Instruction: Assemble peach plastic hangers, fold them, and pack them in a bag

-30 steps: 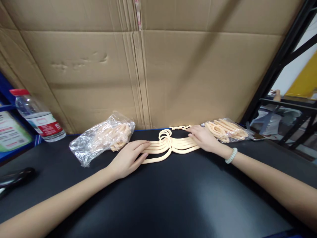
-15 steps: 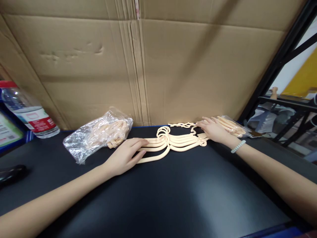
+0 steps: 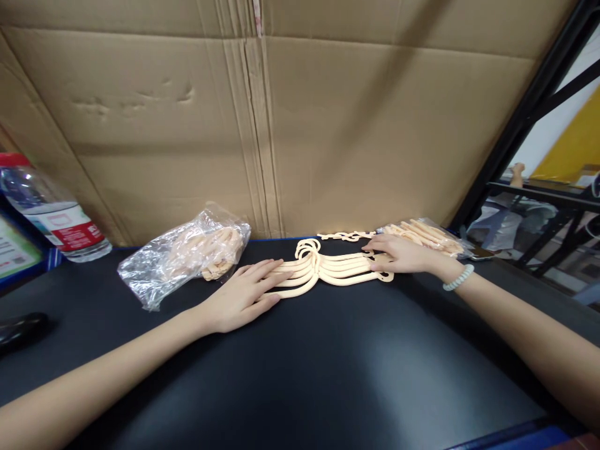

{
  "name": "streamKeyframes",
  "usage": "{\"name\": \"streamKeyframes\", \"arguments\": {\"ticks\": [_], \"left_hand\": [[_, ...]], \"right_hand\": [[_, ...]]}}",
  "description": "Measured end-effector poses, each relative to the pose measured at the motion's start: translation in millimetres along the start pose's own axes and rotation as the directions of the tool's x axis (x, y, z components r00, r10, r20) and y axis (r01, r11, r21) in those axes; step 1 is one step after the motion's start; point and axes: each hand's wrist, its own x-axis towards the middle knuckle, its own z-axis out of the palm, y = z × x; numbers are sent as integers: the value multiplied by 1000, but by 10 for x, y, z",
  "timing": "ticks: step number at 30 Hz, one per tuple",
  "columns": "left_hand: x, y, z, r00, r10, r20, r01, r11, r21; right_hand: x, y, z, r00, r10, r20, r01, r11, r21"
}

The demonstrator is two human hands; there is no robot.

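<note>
Cream-coloured strands [image 3: 347, 273] lie side by side on the black table, gathered at a middle knot with several loops above it. My left hand [image 3: 244, 295] rests flat across their left part, fingers spread, hiding the ends under it. At the right end, my right hand [image 3: 398, 253] is bent over the strands with its fingers apart, touching them near a small loop. A thin, curly cream piece [image 3: 345, 237] lies behind the strands, along the table's back edge.
A clear bag [image 3: 187, 256] of cream pieces lies left; another bag [image 3: 429, 236] lies behind my right hand. A water bottle [image 3: 65, 219] and a black object [image 3: 21, 330] are far left. A cardboard wall [image 3: 328, 125] stands behind. Another person's hand shows far right.
My right hand has come nearer, from the curly piece onto the strands' right end. The lowest left strand now lies closer to the others, under my left hand's spread fingers.
</note>
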Motion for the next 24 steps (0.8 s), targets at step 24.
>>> {"name": "streamKeyframes", "arguments": {"ticks": [24], "left_hand": [[-50, 633, -29, 953, 202, -225, -225, 971, -79]], "right_hand": [[92, 271, 319, 954, 258, -154, -285, 938, -199]]}}
